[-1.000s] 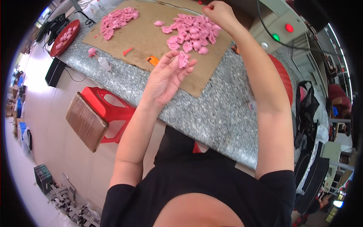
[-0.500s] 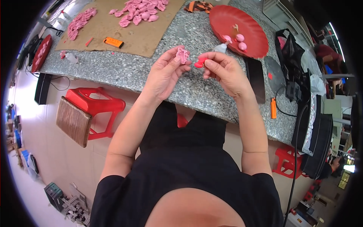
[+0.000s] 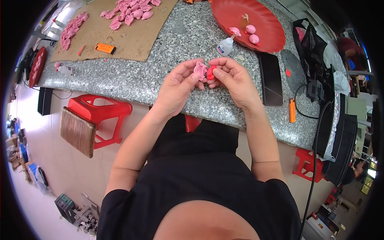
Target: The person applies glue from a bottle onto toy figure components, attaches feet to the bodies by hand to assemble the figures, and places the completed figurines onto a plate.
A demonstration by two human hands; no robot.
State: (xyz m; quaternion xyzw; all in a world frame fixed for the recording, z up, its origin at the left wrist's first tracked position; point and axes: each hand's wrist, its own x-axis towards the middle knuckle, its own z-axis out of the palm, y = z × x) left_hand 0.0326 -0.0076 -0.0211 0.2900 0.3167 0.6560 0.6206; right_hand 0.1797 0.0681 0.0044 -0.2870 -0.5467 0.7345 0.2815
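Between the fingers of my left hand [image 3: 181, 86] is a small pink hollow plastic piece [image 3: 200, 71], its outlined rim facing up. My right hand [image 3: 236, 82] pinches a small red piece [image 3: 211, 73], close against the pink one; whether they touch I cannot tell. Both hands are above the near part of the speckled stone counter [image 3: 132, 78]. Just beyond them stands a small translucent glue bottle [image 3: 225, 47], tilted, by the rim of a red scalloped tray [image 3: 272, 38]. Several rounded pink pieces [image 3: 251, 29] lie in that tray.
Brown cardboard [image 3: 136, 44] at the far left bears heaps of pink pieces [image 3: 132, 14] and an orange lighter [image 3: 105, 48]. A black phone [image 3: 271, 80] and another orange lighter [image 3: 292, 110] lie to the right. A red stool [image 3: 116, 108] stands below the counter's left side.
My hands have come together, bringing the red piece up beside the pink one. The whole view has shifted slightly, and the glue bottle now shows more fully.
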